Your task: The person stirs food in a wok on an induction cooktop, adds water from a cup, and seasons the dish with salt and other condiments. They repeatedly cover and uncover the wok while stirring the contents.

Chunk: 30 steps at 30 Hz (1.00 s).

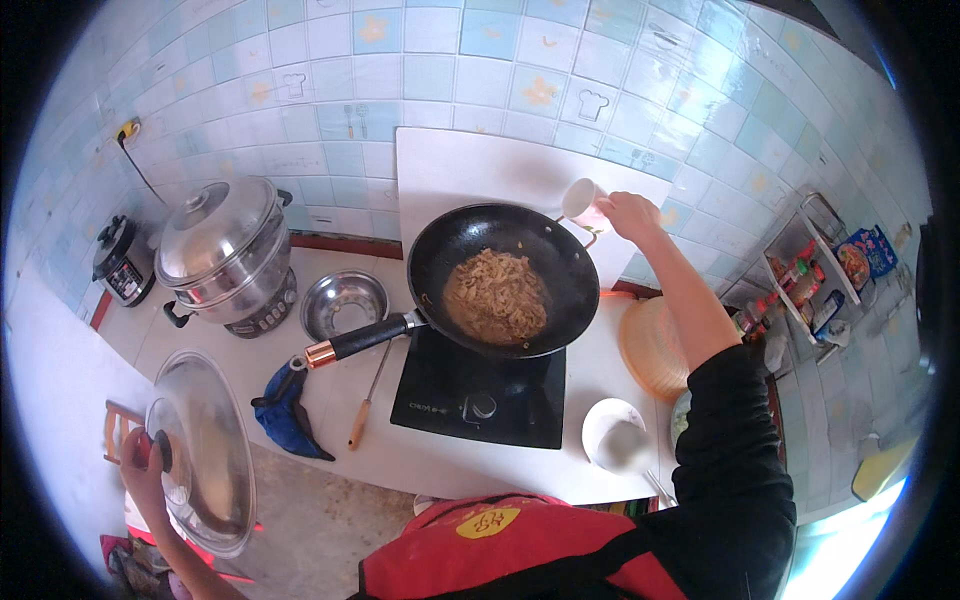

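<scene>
My left hand (146, 461) grips the dark knob of a glass pan lid (214, 457), tilted upright beyond the counter's left front edge. My right hand (631, 216) holds a light-coloured cup (583, 201), tipped over the far right rim of a black wok (457, 232). Inside the wok lies a heap of cooked brown food, probably sliced meat (499, 296), in some liquid. The wok sits on a black induction cooktop (480, 409), its handle (367, 337) pointing left. What the cup contains is hard to tell.
Left stand a steel steamer (217, 240), a small electric cooker (124, 262) and a steel bowl (345, 304). Nearer are a blue cloth (289, 420) and a wooden-handled tool (360, 424). Right are a white bowl (611, 427), an orange basket (652, 349) and a wall rack (810, 262).
</scene>
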{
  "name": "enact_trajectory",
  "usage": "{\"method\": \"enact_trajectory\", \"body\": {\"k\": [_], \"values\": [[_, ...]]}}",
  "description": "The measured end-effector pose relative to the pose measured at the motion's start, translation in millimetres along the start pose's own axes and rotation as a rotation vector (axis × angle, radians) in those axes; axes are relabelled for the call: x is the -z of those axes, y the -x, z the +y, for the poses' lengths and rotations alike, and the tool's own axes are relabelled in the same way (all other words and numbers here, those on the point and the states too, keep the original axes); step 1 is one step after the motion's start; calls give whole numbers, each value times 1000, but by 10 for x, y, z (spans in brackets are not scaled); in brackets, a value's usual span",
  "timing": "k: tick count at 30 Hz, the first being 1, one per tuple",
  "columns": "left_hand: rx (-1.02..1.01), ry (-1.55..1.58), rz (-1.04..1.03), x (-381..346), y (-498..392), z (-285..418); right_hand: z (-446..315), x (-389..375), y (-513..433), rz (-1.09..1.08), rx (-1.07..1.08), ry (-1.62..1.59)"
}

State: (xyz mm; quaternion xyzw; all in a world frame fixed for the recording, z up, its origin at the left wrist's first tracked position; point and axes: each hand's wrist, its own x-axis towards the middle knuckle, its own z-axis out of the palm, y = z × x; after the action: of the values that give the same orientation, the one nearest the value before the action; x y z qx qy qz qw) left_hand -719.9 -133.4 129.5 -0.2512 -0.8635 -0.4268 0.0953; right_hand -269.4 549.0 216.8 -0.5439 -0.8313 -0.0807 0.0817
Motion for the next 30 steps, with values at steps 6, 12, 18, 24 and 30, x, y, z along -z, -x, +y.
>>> {"method": "enact_trajectory", "body": {"k": [6, 12, 18, 24, 30], "values": [[117, 12, -7, 40, 86, -59, -368, -23, -310, -57, -13, 32], [127, -78, 7, 92, 152, -14, -712, -95, -502, -45, 29, 62], [48, -126, 42, 159, 212, -233, -1162, -129, -582, -56, 95, 51], [141, -100, 32, 216, 230, -374, -1543, -99, -484, -70, 201, 32], [148, -88, 20, 232, 193, -491, -1805, 42, -134, -91, 298, -7]]}}
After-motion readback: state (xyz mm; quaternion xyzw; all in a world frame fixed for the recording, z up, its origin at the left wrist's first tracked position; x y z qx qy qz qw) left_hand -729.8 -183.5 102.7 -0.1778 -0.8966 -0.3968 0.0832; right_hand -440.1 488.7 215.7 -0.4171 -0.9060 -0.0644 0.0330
